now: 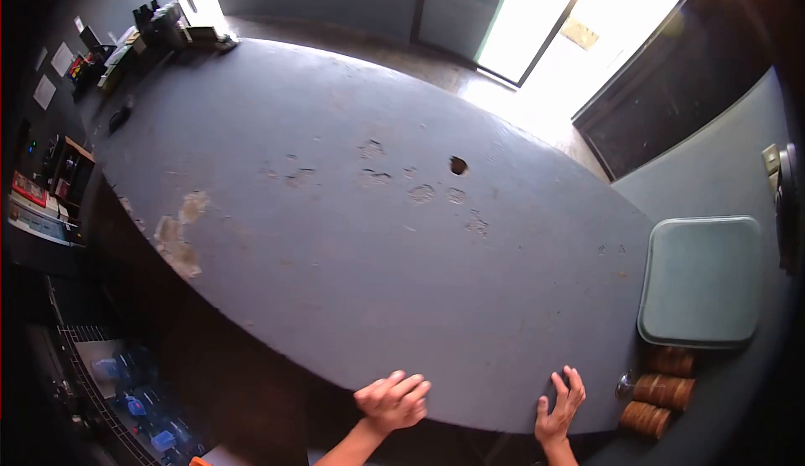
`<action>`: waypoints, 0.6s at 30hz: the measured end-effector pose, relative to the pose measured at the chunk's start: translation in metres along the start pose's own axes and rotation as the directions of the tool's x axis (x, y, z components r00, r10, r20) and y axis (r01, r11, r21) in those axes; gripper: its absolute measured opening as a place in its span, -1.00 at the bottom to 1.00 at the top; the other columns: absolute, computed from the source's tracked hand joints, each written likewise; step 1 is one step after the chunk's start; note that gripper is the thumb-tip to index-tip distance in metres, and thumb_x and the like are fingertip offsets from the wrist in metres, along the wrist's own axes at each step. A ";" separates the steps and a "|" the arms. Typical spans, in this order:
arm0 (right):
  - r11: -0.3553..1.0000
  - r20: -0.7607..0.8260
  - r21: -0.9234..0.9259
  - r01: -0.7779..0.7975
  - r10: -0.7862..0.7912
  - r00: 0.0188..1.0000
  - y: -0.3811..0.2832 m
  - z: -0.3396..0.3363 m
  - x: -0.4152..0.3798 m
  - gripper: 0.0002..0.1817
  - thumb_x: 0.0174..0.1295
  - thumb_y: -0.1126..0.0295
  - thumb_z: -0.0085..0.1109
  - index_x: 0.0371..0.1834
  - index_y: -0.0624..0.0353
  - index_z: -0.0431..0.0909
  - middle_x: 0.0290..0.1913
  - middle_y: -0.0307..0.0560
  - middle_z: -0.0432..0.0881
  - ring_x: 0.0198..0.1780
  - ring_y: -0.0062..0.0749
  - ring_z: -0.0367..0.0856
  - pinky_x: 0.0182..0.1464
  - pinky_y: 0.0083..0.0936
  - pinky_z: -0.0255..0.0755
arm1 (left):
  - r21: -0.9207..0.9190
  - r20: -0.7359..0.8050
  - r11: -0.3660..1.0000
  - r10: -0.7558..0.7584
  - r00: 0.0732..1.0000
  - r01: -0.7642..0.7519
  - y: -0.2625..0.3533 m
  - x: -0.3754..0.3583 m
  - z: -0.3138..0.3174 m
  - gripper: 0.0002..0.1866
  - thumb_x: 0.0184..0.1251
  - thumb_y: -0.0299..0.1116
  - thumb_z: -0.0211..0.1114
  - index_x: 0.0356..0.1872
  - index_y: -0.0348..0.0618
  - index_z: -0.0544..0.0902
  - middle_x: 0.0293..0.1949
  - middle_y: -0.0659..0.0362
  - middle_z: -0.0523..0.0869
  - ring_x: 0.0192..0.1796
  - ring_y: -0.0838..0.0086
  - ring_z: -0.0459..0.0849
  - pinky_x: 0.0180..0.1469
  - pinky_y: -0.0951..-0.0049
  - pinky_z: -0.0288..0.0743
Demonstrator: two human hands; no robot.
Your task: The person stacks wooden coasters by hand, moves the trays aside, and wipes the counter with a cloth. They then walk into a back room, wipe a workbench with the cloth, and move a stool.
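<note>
My left hand rests at the near edge of a large grey-blue table. Its fingers are slightly bent and a little apart, with nothing seen in them. To its right, my right hand is over the near right part of the tabletop, fingers spread and holding nothing. Whether its palm touches the surface is hard to tell. Closest to this hand are a small clear glass piece and several brown, banded round items at the table's right end.
A pale green square tray-like item stands at the right end. The tabletop has chipped patches and a round hole. Dark items crowd the far left end. Blue-capped clear bottles sit at lower left. Glass doors stand beyond.
</note>
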State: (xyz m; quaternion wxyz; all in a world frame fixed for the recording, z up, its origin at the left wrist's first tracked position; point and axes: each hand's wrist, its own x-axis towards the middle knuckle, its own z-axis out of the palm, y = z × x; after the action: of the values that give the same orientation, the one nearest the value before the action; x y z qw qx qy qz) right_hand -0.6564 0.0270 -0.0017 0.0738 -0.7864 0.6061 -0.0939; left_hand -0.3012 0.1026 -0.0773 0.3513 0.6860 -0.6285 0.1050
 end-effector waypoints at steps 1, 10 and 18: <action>1.000 -0.024 0.004 0.003 -0.003 1.000 -0.004 -0.003 -0.001 -0.42 0.61 -0.01 0.17 0.49 0.15 0.62 0.62 0.22 0.49 0.66 0.25 0.38 0.68 0.17 0.13 | -0.039 0.021 0.999 -0.004 1.000 0.005 0.000 0.004 -0.003 -0.81 0.52 -0.07 0.29 -0.03 0.49 0.86 0.09 0.65 0.84 0.20 0.60 0.71 0.22 0.32 0.35; 0.893 -0.499 0.378 -0.245 0.419 0.758 -0.211 0.061 0.040 -0.55 0.40 0.48 0.42 0.36 0.11 0.73 -0.19 -0.10 0.63 -0.08 -0.18 0.61 0.13 -0.17 0.56 | -0.490 0.393 0.871 0.263 0.881 -0.041 -0.197 -0.025 -0.218 -0.52 0.33 -0.37 0.48 0.30 0.00 0.81 0.33 0.13 0.81 0.35 0.23 0.77 0.45 0.14 0.58; 0.877 -0.321 0.371 -0.305 0.429 0.844 -0.302 0.138 0.224 0.02 0.36 0.28 0.47 0.90 -0.22 0.20 -0.19 -0.44 0.70 0.21 -0.39 0.63 0.79 0.47 -0.19 | 0.293 0.078 0.131 -0.991 0.113 0.947 -0.549 -0.384 -0.509 -0.47 0.34 -0.25 0.53 0.32 -0.17 0.81 0.19 -0.12 0.89 0.14 0.07 0.89 0.27 0.13 0.78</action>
State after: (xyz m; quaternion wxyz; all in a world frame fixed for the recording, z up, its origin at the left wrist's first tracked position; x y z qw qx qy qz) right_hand -0.2849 -0.1124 -0.0530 0.0881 -0.5976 0.7269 -0.3266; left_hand 0.2915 0.6971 -0.1220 0.1906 0.9625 -0.0534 -0.1855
